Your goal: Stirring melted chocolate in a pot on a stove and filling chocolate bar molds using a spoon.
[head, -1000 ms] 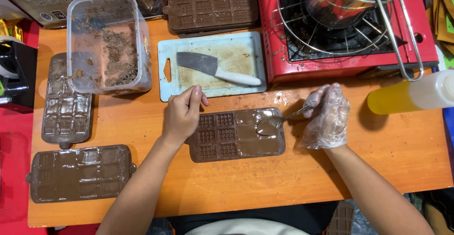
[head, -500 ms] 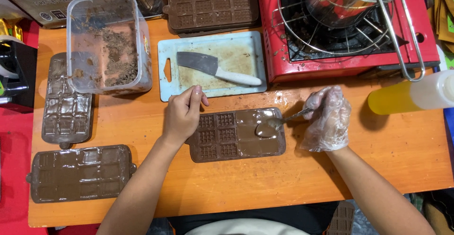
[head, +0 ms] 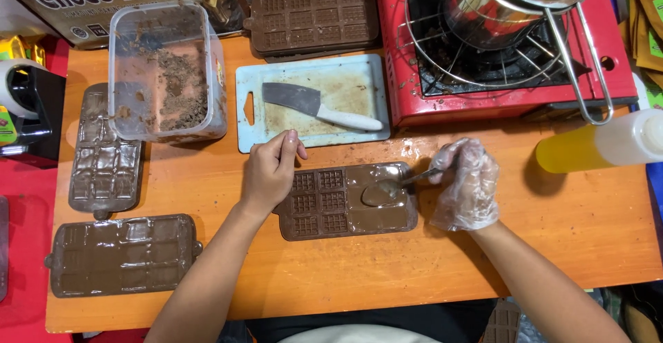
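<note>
Mould (head: 324, 208): sitting on the orange table (head: 552, 246), near edge, between both hands; right half flooded with chocolate, left cells showing bare grid.
Risk 1: chocolate is likely running over the mould's right rim, since the pool is lying level with it.
Risk 2: mould may be sliding if the spoon (head: 390, 190) drags.
Left hand (head: 268, 174): fingers curled loosely, bracing the mould's left end, holding nothing.
Right hand (head: 466, 184): gloved, fingers pinching the spoon handle, bowl resting in the chocolate.
Far: knife (head: 318, 107) lying on cutting board (head: 359, 81).

Bright, even light; sharp, soft shadows.
</note>
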